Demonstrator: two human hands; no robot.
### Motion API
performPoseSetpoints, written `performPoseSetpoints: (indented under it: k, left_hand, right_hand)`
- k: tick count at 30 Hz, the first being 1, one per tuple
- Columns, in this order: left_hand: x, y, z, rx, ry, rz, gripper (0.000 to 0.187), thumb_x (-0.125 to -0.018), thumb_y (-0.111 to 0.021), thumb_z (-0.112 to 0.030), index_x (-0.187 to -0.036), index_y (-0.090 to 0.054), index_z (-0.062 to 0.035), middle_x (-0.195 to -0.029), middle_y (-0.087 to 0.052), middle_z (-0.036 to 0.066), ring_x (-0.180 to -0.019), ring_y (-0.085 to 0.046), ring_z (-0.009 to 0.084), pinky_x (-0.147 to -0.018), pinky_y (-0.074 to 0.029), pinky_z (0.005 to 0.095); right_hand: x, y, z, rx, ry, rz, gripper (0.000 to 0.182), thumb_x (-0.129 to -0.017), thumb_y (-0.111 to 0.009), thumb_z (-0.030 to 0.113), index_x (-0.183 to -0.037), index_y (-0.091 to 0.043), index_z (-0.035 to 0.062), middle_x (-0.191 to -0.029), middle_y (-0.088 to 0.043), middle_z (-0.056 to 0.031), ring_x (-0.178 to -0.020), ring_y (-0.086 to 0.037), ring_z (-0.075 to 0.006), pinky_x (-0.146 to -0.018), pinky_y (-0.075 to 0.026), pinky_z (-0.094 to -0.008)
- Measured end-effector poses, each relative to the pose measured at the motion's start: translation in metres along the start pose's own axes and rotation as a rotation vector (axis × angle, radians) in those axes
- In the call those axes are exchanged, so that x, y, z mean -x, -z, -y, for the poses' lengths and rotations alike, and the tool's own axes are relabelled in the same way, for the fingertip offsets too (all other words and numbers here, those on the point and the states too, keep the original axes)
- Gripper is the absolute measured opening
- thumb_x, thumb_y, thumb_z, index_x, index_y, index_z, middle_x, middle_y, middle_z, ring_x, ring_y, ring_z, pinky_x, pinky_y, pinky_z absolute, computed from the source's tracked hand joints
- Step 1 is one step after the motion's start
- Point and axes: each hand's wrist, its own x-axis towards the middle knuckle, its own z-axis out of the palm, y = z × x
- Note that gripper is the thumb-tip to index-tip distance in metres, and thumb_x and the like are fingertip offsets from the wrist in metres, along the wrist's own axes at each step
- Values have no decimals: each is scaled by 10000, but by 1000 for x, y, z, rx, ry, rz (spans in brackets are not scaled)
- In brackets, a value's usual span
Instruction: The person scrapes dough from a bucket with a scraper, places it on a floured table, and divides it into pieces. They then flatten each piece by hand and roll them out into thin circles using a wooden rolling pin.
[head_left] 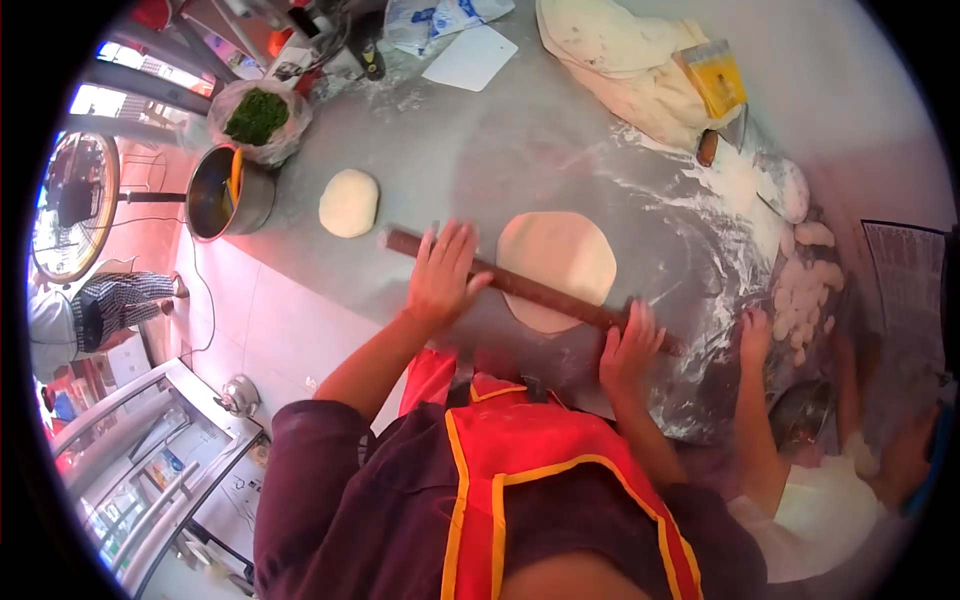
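A long brown rolling pin (pixel 548 293) lies slantwise across a flat round of dough (pixel 563 247). My left hand (pixel 445 268) rests on the pin near its left end, fingers stretched out over it. Toward the other end, my right hand (pixel 630 343) lies on the pin in the same way, fingers extended and apart. Both palms press from above rather than wrap around the wood. To the left of the rolled sheet sits a thicker, smaller dough round (pixel 349 203).
A metal pot (pixel 262 195) and chopped greens in a plastic bag (pixel 257 117) stand at the left edge. A large dough mass (pixel 625 65), a yellow packet (pixel 714 78), loose flour (pixel 735 190) and small dough pieces (pixel 803 295) lie right. Another person's hand (pixel 755 335) reaches in beside me.
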Motion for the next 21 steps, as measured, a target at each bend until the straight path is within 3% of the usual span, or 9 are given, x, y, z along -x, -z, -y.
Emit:
performPoseSetpoints:
  k: [1,2,7,10,14,16,18,21]
  left_hand:
    - [-22,-11,9,-43,-8,128,724,-901,-589,-439,-1487,-356,-83,-1551,-341,101,-1458,-259,289,-1170,-176,538]
    - [-48,-11,10,-94,-48,106,700,-915,-565,-449,-1480,-369,-84,-1547,-349,98,-1456,-264,290,-1167,-175,545]
    - [-209,-26,7,-162,-173,-107,651,-963,-484,-491,-1467,-384,-91,-1566,-313,84,-1471,-229,253,-1182,-135,552]
    - [-268,-37,3,-157,-218,-262,661,-966,-478,-496,-1472,-370,-86,-1578,-291,81,-1480,-205,236,-1192,-113,542]
    - [-208,-26,10,-103,-180,-157,677,-962,-492,-473,-1472,-358,-48,-1572,-299,107,-1481,-199,261,-1198,-111,526]
    - [-136,-10,16,-141,-138,72,680,-941,-526,-452,-1448,-388,-21,-1554,-325,143,-1469,-232,301,-1193,-142,525]
    - [-58,-8,28,76,-117,31,691,-895,-619,-429,-1388,-445,23,-1503,-387,193,-1432,-305,343,-1174,-216,517]
    - [-9,11,34,82,-188,42,683,-878,-656,-375,-1384,-441,32,-1485,-402,213,-1407,-340,362,-1160,-245,524]
  right_hand:
    - [-19,-7,-3,-6,-55,20,512,-973,-491,251,-1447,-405,80,-1471,-426,-164,-1369,-381,-338,-1136,-189,-586]
    - [-39,-13,-6,-13,-109,39,536,-980,-471,258,-1478,-372,85,-1509,-389,-160,-1401,-346,-333,-1151,-148,-602]
    - [-174,-30,-43,137,-162,-106,543,-1005,-427,298,-1489,-344,67,-1529,-358,-168,-1415,-331,-344,-1142,-176,-601]
    - [-220,-32,-59,146,-138,-220,541,-1009,-431,302,-1483,-347,57,-1523,-361,-179,-1411,-330,-357,-1142,-186,-595]
    - [-162,-27,-39,6,-79,-144,570,-987,-482,282,-1473,-338,21,-1511,-364,-205,-1407,-327,-372,-1144,-202,-583]
    - [-91,-24,-18,-31,-42,-6,581,-973,-499,274,-1464,-344,6,-1502,-368,-223,-1406,-329,-373,-1143,-203,-589]
    - [-19,-17,5,-83,39,-75,583,-974,-486,282,-1469,-339,11,-1512,-351,-229,-1406,-326,-377,-1149,-189,-588]
    - [15,11,21,-189,-14,117,597,-979,-475,289,-1476,-316,0,-1524,-330,-230,-1407,-320,-379,-1153,-180,-588]
